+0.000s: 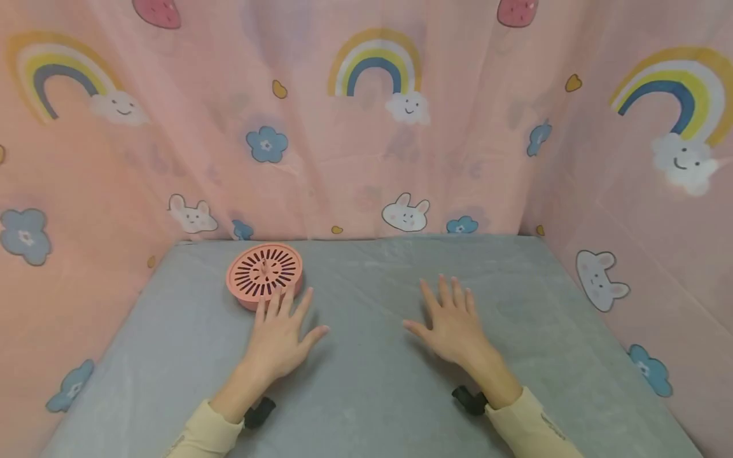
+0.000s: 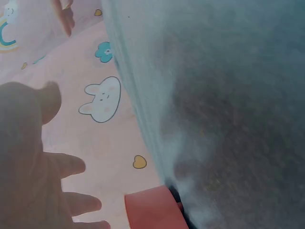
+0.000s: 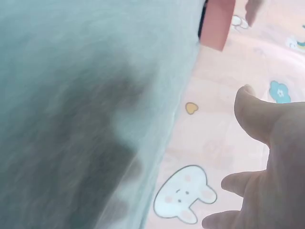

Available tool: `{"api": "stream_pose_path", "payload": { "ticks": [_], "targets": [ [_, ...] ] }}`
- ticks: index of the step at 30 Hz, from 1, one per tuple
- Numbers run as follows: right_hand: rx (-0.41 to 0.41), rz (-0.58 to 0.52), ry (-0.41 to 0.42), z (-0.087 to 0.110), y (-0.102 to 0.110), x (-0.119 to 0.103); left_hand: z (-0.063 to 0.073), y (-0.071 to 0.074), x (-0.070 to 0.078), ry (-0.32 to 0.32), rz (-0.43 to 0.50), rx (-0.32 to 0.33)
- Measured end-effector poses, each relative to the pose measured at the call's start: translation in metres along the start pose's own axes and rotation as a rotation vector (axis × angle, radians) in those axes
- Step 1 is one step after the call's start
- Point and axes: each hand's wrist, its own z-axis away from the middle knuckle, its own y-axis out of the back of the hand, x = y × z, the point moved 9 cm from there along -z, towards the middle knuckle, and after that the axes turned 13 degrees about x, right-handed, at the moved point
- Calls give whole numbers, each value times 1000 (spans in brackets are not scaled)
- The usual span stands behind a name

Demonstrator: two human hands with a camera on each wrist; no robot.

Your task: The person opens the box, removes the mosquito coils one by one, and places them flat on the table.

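Note:
A round, pink, shallow container (image 1: 265,272) with a slotted lid and a small knob on top stands at the back left of the table. My left hand (image 1: 279,340) is just in front of it, palm down with fingers spread, and its fingertips overlap the container's near edge in the head view. The left wrist view catches the container's pink side (image 2: 155,210) beyond the fingers. Right of centre, my right hand (image 1: 455,327) hovers palm down over the table with fingers spread and nothing in it. Both hands cast shadows on the cloth.
A grey-blue cloth (image 1: 366,394) covers the table. Pink curtains (image 1: 321,184) printed with rainbows, rabbits and flowers enclose its back and both sides. Dark straps with small devices (image 1: 471,401) sit at both wrists, below cream sleeves (image 1: 529,426).

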Motion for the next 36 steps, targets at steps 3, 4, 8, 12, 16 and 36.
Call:
{"api": "stream_pose_path", "payload": {
  "ticks": [3, 4, 8, 12, 16, 36],
  "targets": [
    [-10, -16, -3, -5, -2, -7, 1, 3, -3, -3, 3, 25],
    [-15, -20, -3, -6, -3, -9, 1, 4, -4, -4, 11, 29],
    [-33, -16, 0, -13, -7, -17, 1, 7, -7, -14, 28, 47],
    [-37, -4, 31, -22, -9, -29, 0, 14, -11, -28, 46, 89],
    [-29, -18, 71, -31, -11, -45, -2, 23, -17, -35, 66, 129],
    [22, -216, 152, -75, -26, -122, -23, 70, -93, 120, 148, 266]
  ]
}}
